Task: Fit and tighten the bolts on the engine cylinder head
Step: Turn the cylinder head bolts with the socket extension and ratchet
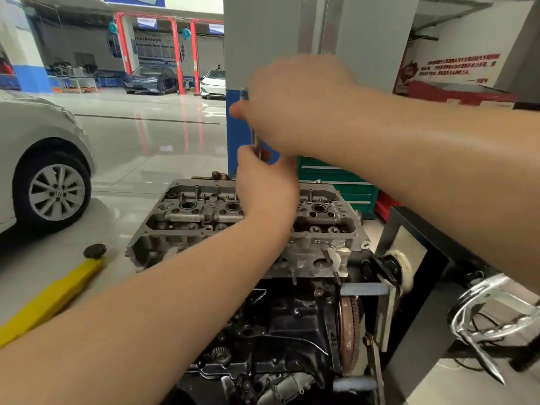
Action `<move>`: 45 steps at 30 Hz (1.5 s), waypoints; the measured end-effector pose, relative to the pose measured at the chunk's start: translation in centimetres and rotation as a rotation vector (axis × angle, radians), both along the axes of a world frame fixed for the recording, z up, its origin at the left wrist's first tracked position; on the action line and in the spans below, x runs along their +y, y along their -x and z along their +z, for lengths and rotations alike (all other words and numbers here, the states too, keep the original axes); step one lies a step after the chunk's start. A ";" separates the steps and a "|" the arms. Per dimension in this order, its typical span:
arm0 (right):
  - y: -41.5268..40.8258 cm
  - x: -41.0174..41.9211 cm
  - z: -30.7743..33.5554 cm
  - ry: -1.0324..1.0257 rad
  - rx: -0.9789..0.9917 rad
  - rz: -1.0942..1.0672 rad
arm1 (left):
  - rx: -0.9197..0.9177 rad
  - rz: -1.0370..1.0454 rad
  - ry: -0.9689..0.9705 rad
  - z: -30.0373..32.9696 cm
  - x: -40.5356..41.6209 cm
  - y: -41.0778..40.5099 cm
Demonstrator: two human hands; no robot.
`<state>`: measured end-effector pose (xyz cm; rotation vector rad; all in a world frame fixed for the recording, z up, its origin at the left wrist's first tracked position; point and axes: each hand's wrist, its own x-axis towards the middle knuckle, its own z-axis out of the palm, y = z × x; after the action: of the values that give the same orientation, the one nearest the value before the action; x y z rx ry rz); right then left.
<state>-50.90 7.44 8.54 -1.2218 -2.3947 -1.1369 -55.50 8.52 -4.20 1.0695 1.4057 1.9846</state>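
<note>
- The cylinder head [204,211] sits on top of the dark engine block [292,331], which is carried on a stand [388,290] rather than a bench; its open top faces up, with round bores and bolt holes showing.
- Both hands are raised over the far middle of the head, one above the other, on a slim upright metal tool [256,141].
- The left hand [264,182] is lower, its grip curled around the shaft just above the head.
- The right hand [292,103] is higher and blurred; its grip seems closed around the upper end of the tool, thumb tip jutting to the left.
- The tool's lower end and any bolt under it are hidden by the left hand, so I cannot tell whether a bolt is seated.
- Judgement: the head is a heavy, rigid casting and will not shift under hand force; the bolts are stiff steel, likely oily, so they may slip in bare fingers.
- Judgement: best to steady the shaft low, near the socket end, and turn from the top, keeping it plumb so the thread does not cross.
- A yellow bar [49,296] lies on the floor to the left, near a grey car [35,159].
</note>
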 end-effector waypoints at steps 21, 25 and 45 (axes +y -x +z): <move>-2.2 4.0 0.2 0.208 0.363 0.227 | -0.009 -0.091 0.007 3.0 1.6 2.4; -2.8 5.5 -0.6 0.600 0.531 0.528 | -0.001 -0.211 -0.002 3.2 1.0 2.5; -0.4 5.5 1.2 0.343 0.225 0.349 | 0.039 -0.008 -0.065 -1.0 1.0 2.0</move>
<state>-50.49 12.96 9.76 -0.9041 -2.5543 -0.4760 -57.51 9.54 -5.16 1.1454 1.3633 2.0266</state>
